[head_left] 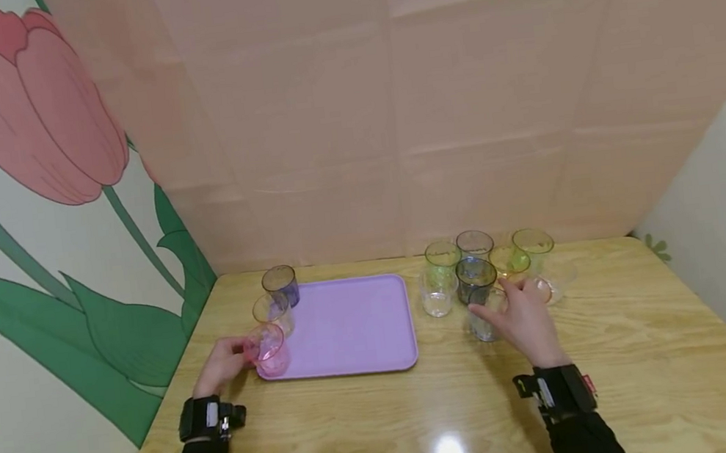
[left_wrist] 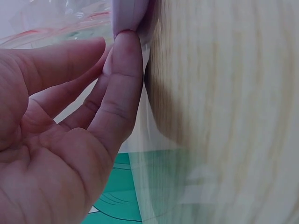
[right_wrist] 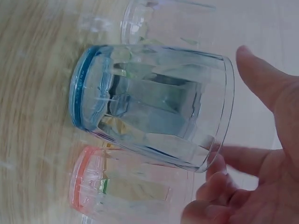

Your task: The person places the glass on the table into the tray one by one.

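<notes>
At the purple tray's (head_left: 354, 331) near left corner stands a pink glass (head_left: 274, 357), upright. My left hand (head_left: 224, 361) is against its left side; in the left wrist view a straight fingertip (left_wrist: 127, 42) touches the tray edge, the thumb apart from the fingers. On the right, my right hand (head_left: 525, 319) reaches around a clear glass with a blue base (right_wrist: 154, 107). The right wrist view shows the thumb clear of its rim and the fingers behind it. A red-based glass (right_wrist: 131, 182) stands close by. Behind the blue-based glass is a dark smoky glass (head_left: 477, 281).
A yellowish glass (head_left: 279, 315) and a dark purple glass (head_left: 284, 286) line the tray's left edge. Several more glasses cluster at right, including a green one (head_left: 442, 259), a clear one (head_left: 437, 301) and another green one (head_left: 533, 242). A covered wall (head_left: 394, 142) rises behind the wooden table (head_left: 331, 429).
</notes>
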The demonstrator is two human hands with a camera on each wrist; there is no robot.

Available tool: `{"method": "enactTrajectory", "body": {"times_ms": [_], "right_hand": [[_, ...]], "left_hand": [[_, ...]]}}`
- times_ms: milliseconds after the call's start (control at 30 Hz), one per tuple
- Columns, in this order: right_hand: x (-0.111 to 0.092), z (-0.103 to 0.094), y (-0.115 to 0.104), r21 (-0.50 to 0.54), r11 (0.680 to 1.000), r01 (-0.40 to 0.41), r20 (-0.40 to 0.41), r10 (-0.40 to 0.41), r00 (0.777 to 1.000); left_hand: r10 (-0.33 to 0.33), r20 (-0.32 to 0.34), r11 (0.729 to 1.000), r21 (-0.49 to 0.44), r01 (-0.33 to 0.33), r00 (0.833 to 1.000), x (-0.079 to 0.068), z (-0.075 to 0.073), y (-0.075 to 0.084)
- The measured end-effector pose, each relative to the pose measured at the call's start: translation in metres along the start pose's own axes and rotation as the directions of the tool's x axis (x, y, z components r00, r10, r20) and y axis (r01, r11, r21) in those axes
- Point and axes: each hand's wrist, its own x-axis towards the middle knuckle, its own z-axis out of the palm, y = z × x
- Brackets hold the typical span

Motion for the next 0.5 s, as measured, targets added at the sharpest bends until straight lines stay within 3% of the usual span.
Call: {"method": "enactTrajectory", "body": {"times_ms": [167, 367, 500], "right_hand": [[0.0, 0.002, 0.0, 0.002, 1.0, 0.005, 0.036, -0.005, 0.999], [-0.004, 0.004, -0.005, -0.033, 0.999, 0.038, 0.037, -0.036, 0.999], [-0.005, 0.008, -0.011, -0.042, 0.999, 0.029, 0.103, -0.024, 0.994]], "left_hand": [[0.0, -0.004, 1.0, 0.002, 0.0, 1.0, 0.0, -0.001, 0.001], [0.053, 0.002, 0.999, 0.002, -0.053, 0.999, -0.001, 0.0, 0.003], [0.086, -0.009, 0.995, 0.048, -0.085, 0.996, -0.001, -0.001, 0.004]]}}
